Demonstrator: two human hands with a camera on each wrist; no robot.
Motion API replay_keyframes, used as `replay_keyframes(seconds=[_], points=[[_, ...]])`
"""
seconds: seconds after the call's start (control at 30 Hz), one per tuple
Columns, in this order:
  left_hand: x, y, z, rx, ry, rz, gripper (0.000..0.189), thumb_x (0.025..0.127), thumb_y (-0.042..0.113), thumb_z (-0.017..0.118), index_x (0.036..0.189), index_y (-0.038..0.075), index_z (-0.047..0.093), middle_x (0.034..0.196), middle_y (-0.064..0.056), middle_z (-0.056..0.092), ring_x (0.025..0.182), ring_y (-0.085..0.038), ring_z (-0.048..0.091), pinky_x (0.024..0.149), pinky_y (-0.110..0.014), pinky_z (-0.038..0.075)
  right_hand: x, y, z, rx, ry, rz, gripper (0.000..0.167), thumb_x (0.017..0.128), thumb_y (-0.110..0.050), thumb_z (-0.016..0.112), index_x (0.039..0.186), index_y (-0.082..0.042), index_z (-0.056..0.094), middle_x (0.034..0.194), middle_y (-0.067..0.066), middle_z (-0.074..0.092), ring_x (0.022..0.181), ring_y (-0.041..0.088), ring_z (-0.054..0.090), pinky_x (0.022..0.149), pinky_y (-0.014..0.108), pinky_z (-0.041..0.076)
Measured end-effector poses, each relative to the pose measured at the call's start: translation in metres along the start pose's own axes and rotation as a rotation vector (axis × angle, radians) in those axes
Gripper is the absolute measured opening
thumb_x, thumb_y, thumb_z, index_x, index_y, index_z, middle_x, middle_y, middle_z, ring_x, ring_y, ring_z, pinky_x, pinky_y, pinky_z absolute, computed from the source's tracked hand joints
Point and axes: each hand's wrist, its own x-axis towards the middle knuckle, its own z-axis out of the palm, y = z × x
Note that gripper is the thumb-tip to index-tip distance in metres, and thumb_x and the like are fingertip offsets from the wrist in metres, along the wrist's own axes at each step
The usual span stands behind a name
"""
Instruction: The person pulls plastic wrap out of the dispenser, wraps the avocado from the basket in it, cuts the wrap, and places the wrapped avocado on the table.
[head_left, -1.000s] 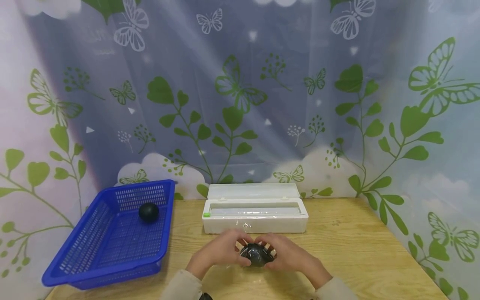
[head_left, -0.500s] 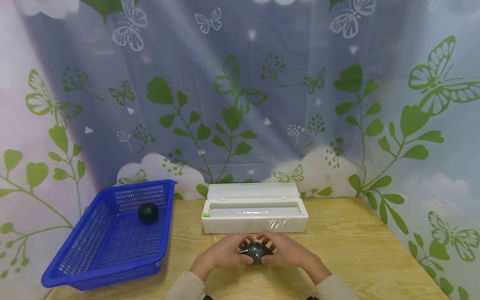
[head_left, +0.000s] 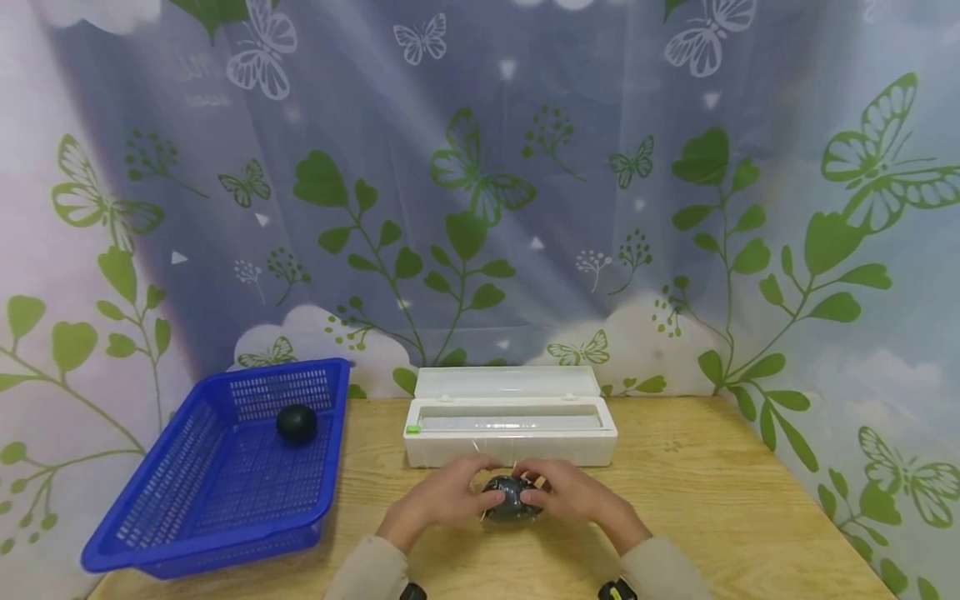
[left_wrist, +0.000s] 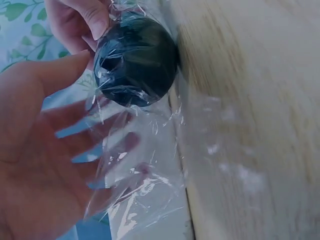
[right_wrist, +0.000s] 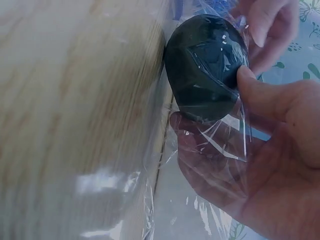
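A smooth dark green avocado (head_left: 511, 502) sits low over the table near its front, with clear cling film (left_wrist: 135, 197) over it. My left hand (head_left: 444, 500) cups its left side, the thumb at its near face and the fingers spread behind the film in the left wrist view. From the other side my right hand (head_left: 576, 497) holds it, thumb pressed on the filmed skin (right_wrist: 207, 70) and fingers curved behind. Creased film hangs around the avocado in both wrist views. Just beyond the hands stands a white cling film dispenser (head_left: 510, 451) with its lid up.
A blue plastic basket (head_left: 333, 475) stands on the left of the wooden table (head_left: 720, 500), with another dark avocado (head_left: 296, 424) inside. Behind the table hangs a curtain (head_left: 555, 208) printed with butterflies and leaves.
The thumbs have moved up from the avocado's lower sides onto its near face. Glints on the film before the dispenser have shifted and faded. The basket and dispenser stay put.
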Motion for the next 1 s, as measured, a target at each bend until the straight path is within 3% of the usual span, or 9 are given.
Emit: replay_keyframes(seconds=[0.13,0.27,0.37,0.53,0.77,1.0], points=[[0.006,0.001,0.000,0.043,0.063,0.048,0.034,0.094,0.027,0.077,0.121,0.008,0.074,0.119,-0.006,0.075,0.107,-0.018,0.070,0.094,-0.033,0.057,0.003,0.003,-0.001,0.016,-0.016,0.012,0.030,0.103,-0.018,0.064,0.128,-0.001,0.064,0.118,0.017,0.072,0.108,0.032,0.070,0.088,0.037,0.059],[0.009,0.003,0.001,0.036,0.066,0.049,0.032,0.089,0.023,0.082,0.116,0.006,0.076,0.112,-0.006,0.078,0.095,-0.011,0.072,0.085,-0.023,0.058,0.006,0.004,-0.004,0.012,-0.008,0.032,0.034,0.102,-0.017,0.065,0.129,0.002,0.065,0.120,0.019,0.072,0.106,0.032,0.070,0.086,0.037,0.059],[0.009,0.003,0.001,0.022,0.063,0.028,0.034,0.089,0.020,0.082,0.117,0.004,0.075,0.113,-0.009,0.078,0.095,-0.014,0.073,0.084,-0.023,0.059,0.008,0.000,-0.005,-0.032,0.069,0.033,0.031,0.098,-0.012,0.070,0.124,0.003,0.067,0.119,0.020,0.073,0.101,0.031,0.071,0.084,0.039,0.060],[0.009,0.002,-0.001,0.007,0.059,-0.004,0.030,0.090,0.015,0.080,0.117,0.003,0.075,0.112,-0.011,0.077,0.096,-0.019,0.075,0.082,-0.024,0.059,0.012,-0.011,-0.004,-0.127,0.185,0.018,0.016,0.089,-0.002,0.075,0.105,0.000,0.076,0.102,0.014,0.077,0.086,0.025,0.073,0.077,0.035,0.062],[0.011,0.002,-0.001,0.044,0.044,0.011,0.034,0.089,0.020,0.082,0.118,0.003,0.075,0.112,-0.010,0.078,0.100,-0.020,0.075,0.085,-0.024,0.059,0.012,-0.017,0.000,-0.250,0.155,-0.024,0.025,0.085,-0.011,0.083,0.106,0.000,0.075,0.099,0.010,0.076,0.086,0.022,0.070,0.076,0.030,0.056],[0.012,0.001,0.003,0.096,0.055,0.027,0.042,0.081,0.015,0.088,0.117,0.001,0.072,0.111,-0.010,0.077,0.100,-0.019,0.073,0.087,-0.026,0.058,0.010,-0.010,0.001,-0.170,0.144,-0.015,0.037,0.081,-0.014,0.087,0.112,0.001,0.072,0.106,0.013,0.073,0.095,0.027,0.068,0.082,0.035,0.058]])
